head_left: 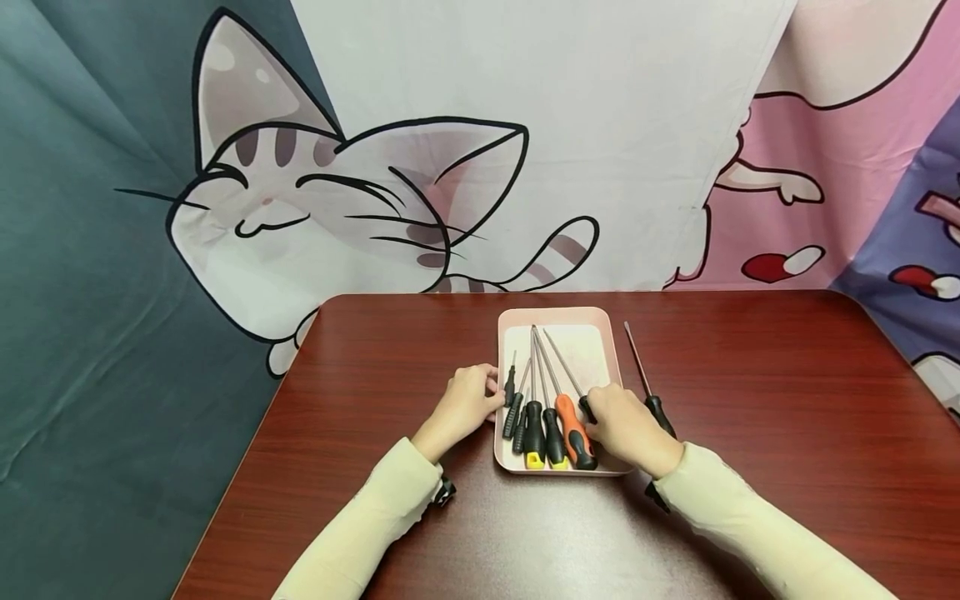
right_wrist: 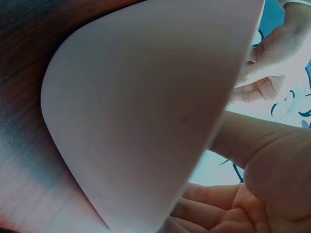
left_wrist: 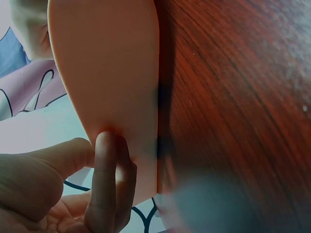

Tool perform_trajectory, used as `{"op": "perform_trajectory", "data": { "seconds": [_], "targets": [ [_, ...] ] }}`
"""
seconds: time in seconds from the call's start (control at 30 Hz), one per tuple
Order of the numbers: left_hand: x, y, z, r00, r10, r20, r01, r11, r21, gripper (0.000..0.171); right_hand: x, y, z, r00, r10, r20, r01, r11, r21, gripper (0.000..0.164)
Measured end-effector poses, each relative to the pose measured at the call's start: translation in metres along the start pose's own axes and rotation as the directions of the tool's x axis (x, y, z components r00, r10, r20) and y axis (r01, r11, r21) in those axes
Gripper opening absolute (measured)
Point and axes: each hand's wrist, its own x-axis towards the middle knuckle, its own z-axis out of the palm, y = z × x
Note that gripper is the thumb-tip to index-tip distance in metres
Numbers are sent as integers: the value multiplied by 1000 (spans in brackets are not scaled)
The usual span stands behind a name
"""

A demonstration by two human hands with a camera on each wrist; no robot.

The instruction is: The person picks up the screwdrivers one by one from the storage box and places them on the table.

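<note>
A pink-rimmed tray (head_left: pixel 552 316) with a white inside lies on the table and bears several screwdrivers. My left hand (head_left: pixel 468 397) pinches the tray's left side, thumb at the rim and fingers (left_wrist: pixel 105 165) against the outer wall. Over the tray's right part, my right hand (head_left: pixel 626 425) grips a black-handled screwdriver (head_left: pixel 567 367), its shaft slanting up and left; most of its handle is hidden. Just left of that hand lies an orange-and-black screwdriver (head_left: pixel 576 433). Two screwdrivers with yellow-ended black handles, one (head_left: pixel 534 437) nearer the left, lie beside smaller dark ones (head_left: pixel 513 417).
Another black-handled screwdriver (head_left: pixel 655 408) lies on the table right of the tray, partly behind my right hand. The brown wooden table (head_left: pixel 787 400) reaches back to a hanging cloth (head_left: pixel 637 125) printed with cartoon figures.
</note>
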Motion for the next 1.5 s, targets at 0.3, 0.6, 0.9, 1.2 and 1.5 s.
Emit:
{"op": "perform_trajectory", "data": {
  "seconds": [0.3, 0.6, 0.9, 1.2, 1.5],
  "targets": [
    [2, 1, 0, 1000, 4, -1, -4, 1000, -18, 30, 2, 3, -7, 990, 119, 74, -126, 987, 95, 31],
    [0, 1, 1, 1000, 8, -1, -8, 1000, -20, 32, 0, 4, -6, 984, 169, 49, -175, 968, 181, 33],
    [0, 0, 1, 1000, 4, -4, -4, 1000, -19, 30, -1, 8, -7, 987, 158, 36, -162, 959, 231, 19],
    [0, -1, 1, 1000, 5, -5, -5, 1000, -6, 33, -4, 13, -13, 985, 169, 35, -172, 947, 272, 17],
    [0, -2, 0, 1000, 15, -14, -15, 1000, 6, 34, -10, 18, -23, 990, 143, -13, -132, 939, 319, 16]
  ]
}}
